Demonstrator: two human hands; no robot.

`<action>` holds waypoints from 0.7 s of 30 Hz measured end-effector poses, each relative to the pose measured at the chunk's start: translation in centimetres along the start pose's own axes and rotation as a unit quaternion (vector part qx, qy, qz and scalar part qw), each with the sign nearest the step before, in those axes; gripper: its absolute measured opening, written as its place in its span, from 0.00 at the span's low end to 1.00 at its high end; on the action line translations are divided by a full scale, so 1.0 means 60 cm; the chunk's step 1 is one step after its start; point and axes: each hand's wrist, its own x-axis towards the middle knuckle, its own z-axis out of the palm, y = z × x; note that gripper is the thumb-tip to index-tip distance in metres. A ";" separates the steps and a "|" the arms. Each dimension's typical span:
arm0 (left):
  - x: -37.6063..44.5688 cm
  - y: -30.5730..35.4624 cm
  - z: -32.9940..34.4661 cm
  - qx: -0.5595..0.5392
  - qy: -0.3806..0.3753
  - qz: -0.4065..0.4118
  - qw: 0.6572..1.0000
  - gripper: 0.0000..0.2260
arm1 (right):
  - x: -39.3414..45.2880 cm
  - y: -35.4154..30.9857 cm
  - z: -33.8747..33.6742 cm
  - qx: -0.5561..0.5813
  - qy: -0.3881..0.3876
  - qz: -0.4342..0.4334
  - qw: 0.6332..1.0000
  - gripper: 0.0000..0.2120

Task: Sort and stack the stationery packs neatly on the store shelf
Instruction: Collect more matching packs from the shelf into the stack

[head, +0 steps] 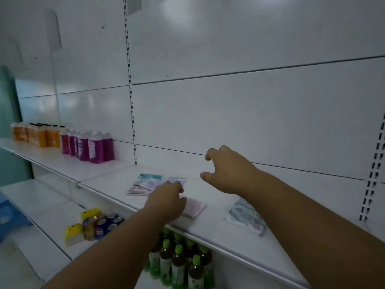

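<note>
Right now my left hand (166, 202) rests low on the white shelf (239, 230), fingers curled down over the edge of a pink pack (194, 208) that lies flat near the shelf's front lip; whether that grip actually pinches the pack or only presses on it, I cannot tell. Just beyond its knuckles lies a loose pile of packs (154, 183), pink, pale purple and teal ones overlapping each other at slightly different angles, the teal one farthest back. My right hand (227, 172) hovers above the shelf, apart from every pack, its thumb and fingers spread and loosely bent, the grip open and holding nothing. Under my right forearm, further right on the same shelf, lies a blue-grey pack (246, 217), flat and turned a little askew, well apart from the pile.

Far along to the left, on the same level, stand purple bottles (89, 146) and, beyond them, orange bottles (37, 135), all upright against the back panel. On the shelf below I see green-capped bottles (179, 263) standing in a cluster, and to their left some cans (106, 223) beside yellow packets (73, 233).
</note>
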 end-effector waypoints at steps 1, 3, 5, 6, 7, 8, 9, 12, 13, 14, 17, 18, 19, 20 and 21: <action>0.020 -0.026 0.001 0.002 -0.006 -0.005 1.000 0.13 | 0.015 -0.007 0.015 0.000 -0.009 0.003 1.000 0.25; 0.065 -0.079 -0.001 0.009 -0.029 0.001 1.000 0.15 | 0.042 -0.022 0.042 -0.006 -0.020 0.014 1.000 0.25; 0.113 -0.125 -0.008 0.035 -0.058 0.037 0.997 0.20 | 0.065 -0.041 0.066 -0.013 -0.018 0.027 0.999 0.25; 0.137 -0.146 -0.014 0.054 -0.075 0.060 0.994 0.22 | 0.075 -0.052 0.078 -0.011 -0.019 0.036 0.999 0.24; 0.161 -0.163 -0.019 0.070 -0.101 0.081 0.989 0.23 | 0.083 -0.064 0.091 -0.006 -0.024 0.047 0.999 0.24; 0.184 -0.177 -0.022 0.087 -0.137 0.101 0.982 0.26 | 0.091 -0.076 0.104 -0.001 -0.033 0.057 0.998 0.24; 0.206 -0.189 -0.023 0.108 -0.180 0.128 0.969 0.28 | 0.098 -0.087 0.117 0.001 -0.046 0.062 0.997 0.24; 0.255 -0.216 -0.020 0.137 -0.285 0.181 0.931 0.32 | 0.111 -0.110 0.149 -0.001 -0.081 0.086 0.993 0.24; 0.267 -0.222 -0.018 0.122 -0.300 0.186 0.928 0.34 | 0.111 -0.113 0.157 -0.001 -0.087 0.100 0.991 0.24; 0.277 -0.226 -0.017 0.105 -0.304 0.196 0.926 0.36 | 0.110 -0.115 0.165 0.001 -0.094 0.115 0.989 0.24; 0.297 -0.229 -0.012 0.071 -0.301 0.213 0.927 0.40 | 0.106 -0.118 0.184 0.004 -0.136 0.152 0.979 0.25; 0.299 -0.229 -0.010 0.072 -0.295 0.220 0.927 0.41 | 0.107 -0.117 0.189 -0.003 -0.155 0.164 0.974 0.26; 0.301 -0.230 -0.009 0.083 -0.283 0.234 0.926 0.42 | 0.109 -0.116 0.193 -0.011 -0.173 0.178 0.969 0.27; 0.301 -0.232 -0.006 0.102 -0.274 0.250 0.923 0.42 | 0.111 -0.116 0.197 -0.014 -0.191 0.194 0.962 0.28; 0.300 -0.234 -0.004 0.111 -0.272 0.260 0.920 0.42 | 0.112 -0.116 0.202 -0.016 -0.210 0.208 0.955 0.29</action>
